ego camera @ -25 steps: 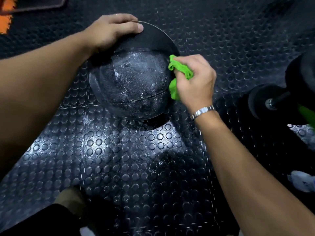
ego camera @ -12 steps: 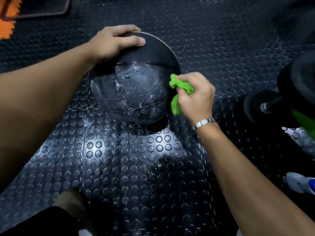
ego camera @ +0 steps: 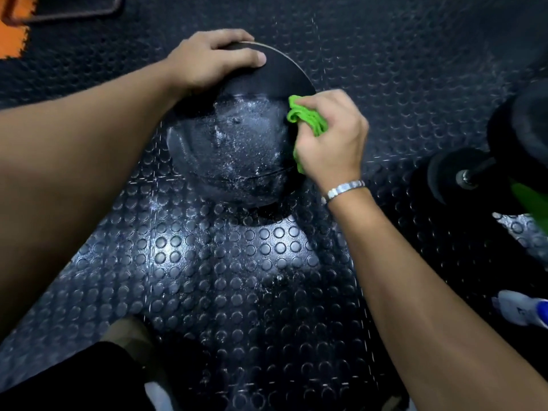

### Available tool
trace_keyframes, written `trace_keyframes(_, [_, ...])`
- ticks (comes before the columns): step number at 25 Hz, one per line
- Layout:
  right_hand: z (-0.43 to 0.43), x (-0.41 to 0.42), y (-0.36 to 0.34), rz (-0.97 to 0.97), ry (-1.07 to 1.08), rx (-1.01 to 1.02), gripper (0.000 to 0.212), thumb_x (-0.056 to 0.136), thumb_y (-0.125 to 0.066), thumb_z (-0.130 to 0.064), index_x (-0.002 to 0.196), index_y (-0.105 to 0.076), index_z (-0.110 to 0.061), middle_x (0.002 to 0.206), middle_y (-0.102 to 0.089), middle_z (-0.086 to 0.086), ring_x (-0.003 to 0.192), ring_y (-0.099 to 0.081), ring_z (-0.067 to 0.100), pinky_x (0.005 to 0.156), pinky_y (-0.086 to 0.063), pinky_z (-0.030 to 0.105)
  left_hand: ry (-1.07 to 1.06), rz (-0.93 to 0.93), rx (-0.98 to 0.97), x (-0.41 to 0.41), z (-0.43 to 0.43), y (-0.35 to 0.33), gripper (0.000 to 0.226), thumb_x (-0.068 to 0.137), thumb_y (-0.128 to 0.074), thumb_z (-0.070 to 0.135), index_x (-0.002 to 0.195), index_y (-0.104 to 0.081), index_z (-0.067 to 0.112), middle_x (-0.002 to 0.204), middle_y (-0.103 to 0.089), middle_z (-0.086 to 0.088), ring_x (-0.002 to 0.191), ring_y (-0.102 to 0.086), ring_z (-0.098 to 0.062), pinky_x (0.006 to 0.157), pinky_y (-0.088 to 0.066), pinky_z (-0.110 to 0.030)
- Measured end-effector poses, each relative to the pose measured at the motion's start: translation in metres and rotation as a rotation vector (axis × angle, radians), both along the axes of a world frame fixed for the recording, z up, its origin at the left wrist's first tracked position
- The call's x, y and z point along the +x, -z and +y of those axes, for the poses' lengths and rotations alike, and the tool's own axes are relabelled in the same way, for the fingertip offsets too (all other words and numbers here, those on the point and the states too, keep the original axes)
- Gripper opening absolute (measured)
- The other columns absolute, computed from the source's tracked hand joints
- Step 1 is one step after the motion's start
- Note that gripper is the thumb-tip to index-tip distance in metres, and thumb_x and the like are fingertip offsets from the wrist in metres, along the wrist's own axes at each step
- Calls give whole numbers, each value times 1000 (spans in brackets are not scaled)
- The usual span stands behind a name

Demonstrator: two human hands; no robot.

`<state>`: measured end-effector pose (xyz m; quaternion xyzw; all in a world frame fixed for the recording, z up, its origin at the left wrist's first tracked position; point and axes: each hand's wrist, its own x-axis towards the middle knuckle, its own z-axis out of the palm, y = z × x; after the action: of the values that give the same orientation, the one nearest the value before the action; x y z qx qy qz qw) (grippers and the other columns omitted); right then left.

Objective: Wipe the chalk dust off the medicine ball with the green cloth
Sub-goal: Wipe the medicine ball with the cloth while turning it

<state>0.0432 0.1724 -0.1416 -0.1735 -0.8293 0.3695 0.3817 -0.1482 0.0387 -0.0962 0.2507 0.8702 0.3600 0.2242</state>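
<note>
A black medicine ball (ego camera: pixel 237 149) rests on the studded rubber floor, its near face speckled with white chalk dust. My left hand (ego camera: pixel 207 59) lies flat over the ball's far top, holding it still. My right hand (ego camera: pixel 329 140) is closed on a bunched green cloth (ego camera: pixel 305 118) and presses it against the ball's right side. Most of the cloth is hidden inside my fist; a strip shows below the fingers.
A black dumbbell (ego camera: pixel 462 176) lies on the floor to the right, near a large dark weight (ego camera: pixel 522 123). A white and blue shoe (ego camera: pixel 522 311) sits at the right edge. An orange mat (ego camera: pixel 12 40) is at the top left. My knee (ego camera: pixel 127 336) is below.
My right hand with the cloth slid down the ball's right side, then back up a little. My left hand stayed on top of the ball.
</note>
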Motion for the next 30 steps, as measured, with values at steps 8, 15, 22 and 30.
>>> trace_keyframes(8, [-7, 28, 22, 28, 55, -115, 29, 68, -65, 6, 88, -78, -9, 90, -73, 3, 83, -67, 22, 74, -55, 38, 6, -4, 14, -1, 1, 2, 61, 62, -78, 84, 118, -70, 60, 128, -70, 24, 123, -65, -6, 117, -45, -37])
trace_keyframes(15, [-6, 36, 39, 5, 139, -184, 28, 68, -64, 6, 86, -77, -10, 89, -74, 2, 82, -68, 19, 73, -55, 41, -19, -23, 33, -1, -3, 2, 59, 62, -80, 81, 116, -72, 59, 126, -71, 25, 120, -66, -4, 115, -46, -35])
trace_keyframes(22, [-21, 41, 40, 73, 36, -20, 31, 65, -60, 11, 86, -76, -6, 89, -72, 7, 81, -66, 28, 70, -54, 43, -45, -16, 47, 1, -9, 3, 52, 69, -81, 71, 117, -74, 53, 122, -73, 24, 115, -68, -1, 112, -50, -31])
trace_keyframes(30, [-30, 37, 23, 50, -89, 252, 22, 67, -63, -1, 82, -76, -10, 84, -70, 5, 73, -61, 30, 61, -47, 44, -62, 17, 60, 1, -7, 6, 53, 66, -79, 76, 114, -74, 54, 120, -73, 25, 117, -68, -3, 114, -48, -35])
